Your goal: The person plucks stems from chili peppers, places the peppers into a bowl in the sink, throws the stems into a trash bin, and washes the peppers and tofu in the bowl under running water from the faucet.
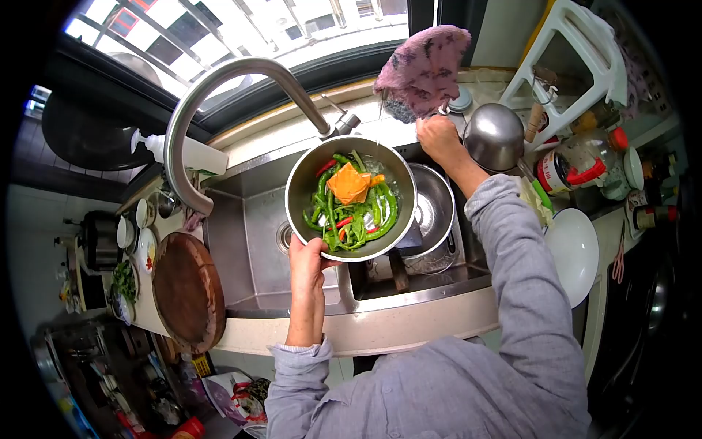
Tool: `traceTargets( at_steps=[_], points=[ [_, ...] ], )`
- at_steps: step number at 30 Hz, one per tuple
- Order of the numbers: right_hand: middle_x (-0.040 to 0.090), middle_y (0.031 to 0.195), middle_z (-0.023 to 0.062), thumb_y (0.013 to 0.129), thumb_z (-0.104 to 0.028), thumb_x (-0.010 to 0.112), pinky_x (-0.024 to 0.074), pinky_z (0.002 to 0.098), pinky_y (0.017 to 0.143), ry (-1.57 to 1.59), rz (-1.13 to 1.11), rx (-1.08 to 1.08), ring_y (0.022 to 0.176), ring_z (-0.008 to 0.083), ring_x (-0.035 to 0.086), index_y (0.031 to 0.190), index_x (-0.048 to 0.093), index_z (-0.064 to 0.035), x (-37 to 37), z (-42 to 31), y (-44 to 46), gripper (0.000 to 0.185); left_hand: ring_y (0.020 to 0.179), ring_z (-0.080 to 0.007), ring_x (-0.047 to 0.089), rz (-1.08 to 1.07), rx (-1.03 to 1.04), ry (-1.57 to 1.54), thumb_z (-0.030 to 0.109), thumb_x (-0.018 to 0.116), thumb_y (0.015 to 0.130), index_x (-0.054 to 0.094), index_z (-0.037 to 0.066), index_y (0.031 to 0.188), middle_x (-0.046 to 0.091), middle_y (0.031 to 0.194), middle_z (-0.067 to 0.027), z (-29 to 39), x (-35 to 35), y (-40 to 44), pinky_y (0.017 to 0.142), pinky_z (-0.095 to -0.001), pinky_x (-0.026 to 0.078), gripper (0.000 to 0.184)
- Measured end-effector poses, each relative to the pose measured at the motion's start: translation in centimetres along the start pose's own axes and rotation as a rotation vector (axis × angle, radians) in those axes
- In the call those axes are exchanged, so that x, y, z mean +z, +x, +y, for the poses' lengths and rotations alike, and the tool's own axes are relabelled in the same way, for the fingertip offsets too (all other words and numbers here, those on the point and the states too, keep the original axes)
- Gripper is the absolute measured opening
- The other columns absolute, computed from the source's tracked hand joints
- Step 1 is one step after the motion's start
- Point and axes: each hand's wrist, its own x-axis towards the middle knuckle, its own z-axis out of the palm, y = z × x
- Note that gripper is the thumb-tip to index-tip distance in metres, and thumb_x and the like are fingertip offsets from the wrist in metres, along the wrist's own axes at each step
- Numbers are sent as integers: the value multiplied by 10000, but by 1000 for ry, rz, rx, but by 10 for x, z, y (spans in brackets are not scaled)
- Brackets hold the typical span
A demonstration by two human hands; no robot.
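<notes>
My left hand point(307, 257) grips the near rim of a round metal pot point(292, 197), holding it over the sink. In the pot lie green peppers point(391, 212), some red pieces point(344, 222), leafy greens and a crumpled orange piece point(349, 183) whose kind I cannot make out. A thin stream of water point(380, 121) runs down at the pot's far side. My right hand point(441, 139) is closed beside the sink's back edge, just below a pink patterned cloth point(425, 69). What its fingers hold is mostly hidden.
A large curved faucet point(175, 124) arches over the left basin point(252, 252). A second pot point(436, 197) and a cleaver point(399, 271) lie in the right basin. A round cutting board point(186, 293) stands left; a steel ladle point(494, 139) and white plate point(572, 256) are right.
</notes>
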Motion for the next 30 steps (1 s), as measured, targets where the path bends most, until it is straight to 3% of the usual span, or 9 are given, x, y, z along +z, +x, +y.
traceTargets(
  at_steps=[7, 14, 22, 30],
  points=[
    [537, 547, 78, 678, -122, 531, 449, 323, 498, 67, 102, -1, 551, 216, 565, 643, 500, -101, -5, -1, -1, 52, 604, -212, 635, -33, -10, 27, -42, 438, 650, 373, -14, 1120, 564, 907, -147, -8, -11, 2, 401, -278, 551, 476],
    [526, 542, 62, 654, -137, 551, 446, 319, 467, 29, 109, 54, 544, 206, 561, 624, 475, -126, -4, -5, -1, 83, 572, -192, 621, -101, -52, -2, -21, 450, 667, 389, 7, 1117, 577, 863, -124, -13, -12, 18, 384, -255, 532, 454],
    [589, 602, 51, 677, -150, 570, 486, 335, 497, 16, -77, 93, 616, 212, 608, 661, 564, -129, -15, -9, 4, 27, 588, -212, 629, -103, -51, -6, -27, 447, 641, 407, -7, 1109, 567, 878, -138, -7, -7, 14, 398, -260, 554, 470],
    [569, 572, 107, 751, -183, 513, 470, 392, 475, 208, 66, 177, 573, 264, 597, 689, 530, -111, -15, -3, -1, 97, 596, -252, 630, -119, -90, -108, -52, 440, 639, 431, -17, 1082, 568, 863, -146, -15, -21, 23, 426, -316, 575, 444]
  ],
)
